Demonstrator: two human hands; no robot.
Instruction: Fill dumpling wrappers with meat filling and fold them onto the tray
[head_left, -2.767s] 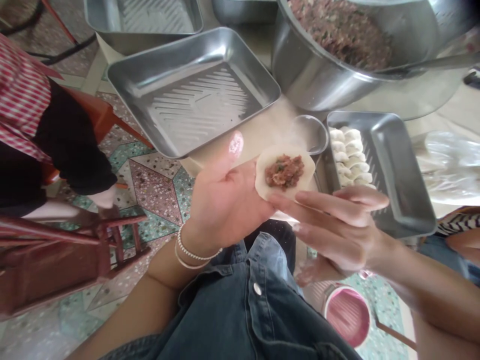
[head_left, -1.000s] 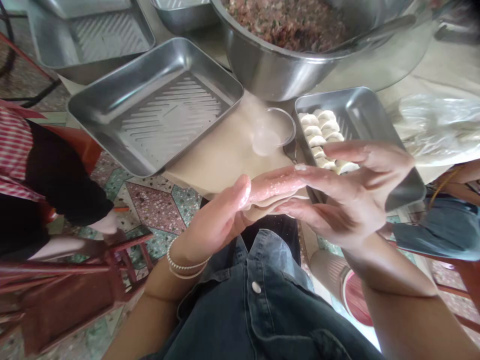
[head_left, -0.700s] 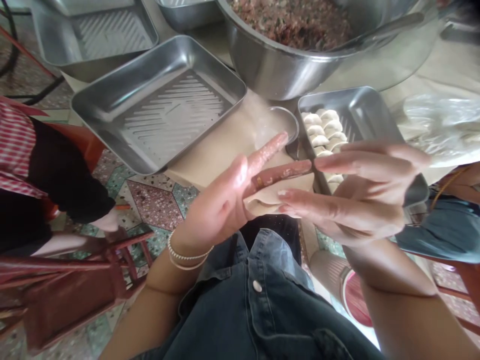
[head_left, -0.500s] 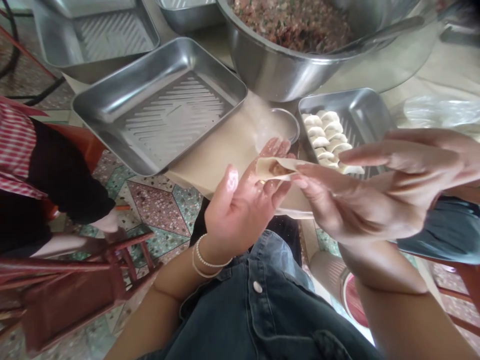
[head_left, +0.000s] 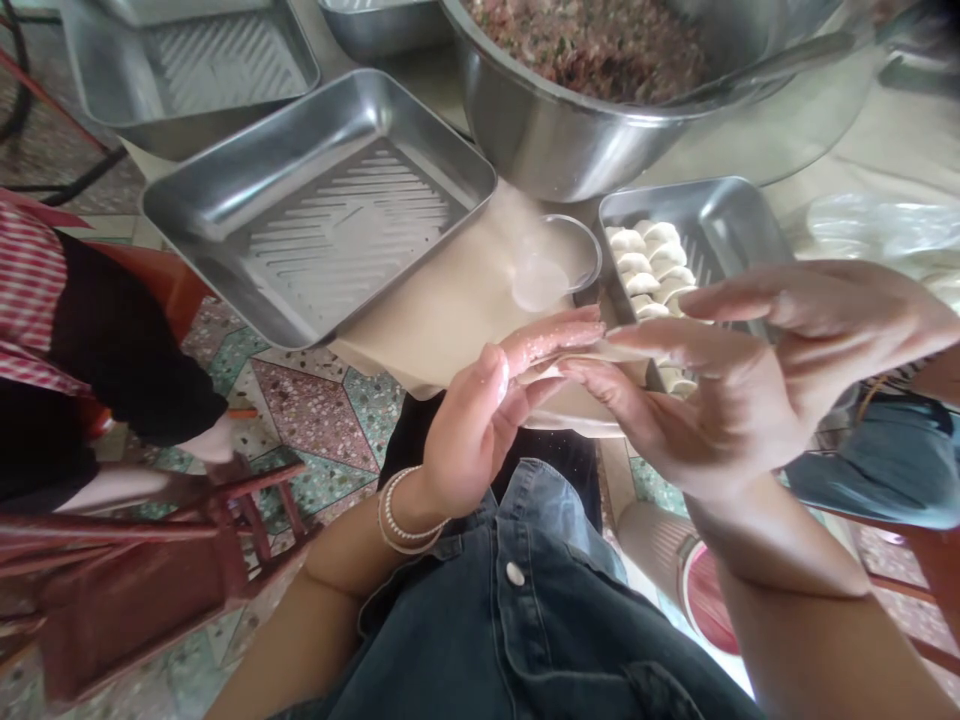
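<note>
My left hand (head_left: pixel 472 420), floury at the fingertips and wearing bracelets at the wrist, cradles a folded dumpling (head_left: pixel 592 350) along its bent fingers. From the other side, my right hand (head_left: pixel 712 390) pinches the dumpling's near end between thumb and a finger, while its other fingers stretch away. Most of the dumpling is hidden by my fingers. Just beyond the hands, a metal tray (head_left: pixel 705 195) holds rows of shaped dumplings (head_left: pixel 649 260), partly covered by my right hand. A small clear bowl (head_left: pixel 596 260) stands in front of it.
A large steel bowl (head_left: pixel 555 155) of minced filling (head_left: pixel 592 45), with a utensil handle (head_left: pixel 795 62) over its rim, stands at the back. A bare metal tray (head_left: pixel 352 225) sits at left, another (head_left: pixel 195 70) behind it. Another person's sleeve (head_left: pixel 112 350) and a red chair (head_left: pixel 150 600) are at left.
The left hand has turned and curled its fingers up around the dumpling, whose filling no longer shows. The right hand has shifted its pinch, its fingers spreading wider.
</note>
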